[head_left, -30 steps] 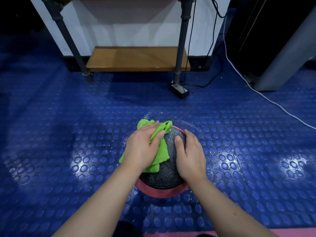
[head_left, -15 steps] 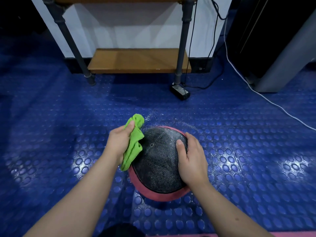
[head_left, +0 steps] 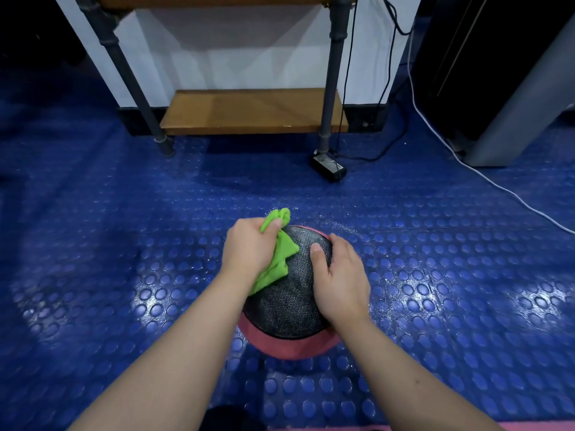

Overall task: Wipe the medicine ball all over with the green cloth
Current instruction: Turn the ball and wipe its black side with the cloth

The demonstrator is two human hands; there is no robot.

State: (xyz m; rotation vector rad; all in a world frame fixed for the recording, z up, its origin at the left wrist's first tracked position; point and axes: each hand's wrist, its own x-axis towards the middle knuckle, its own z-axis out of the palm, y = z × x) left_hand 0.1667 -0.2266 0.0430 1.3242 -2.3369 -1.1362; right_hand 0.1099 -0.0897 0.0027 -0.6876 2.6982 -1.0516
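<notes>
Left hand [head_left: 249,253] dragged green cloth [head_left: 280,255] onto medicine ball [head_left: 289,303]; right hand [head_left: 339,281] grips ball.

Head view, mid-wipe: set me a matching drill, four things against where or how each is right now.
Things:
1. left hand
2. right hand
3. green cloth
4. white cable

Places or states:
A. trails over the blue floor, far right
B. bunched on the medicine ball's upper left
C. holds the ball's right side, no cloth under it
D. grips the cloth

Pairs: 1-D, 2-C, 3-B, 4-A.
</notes>
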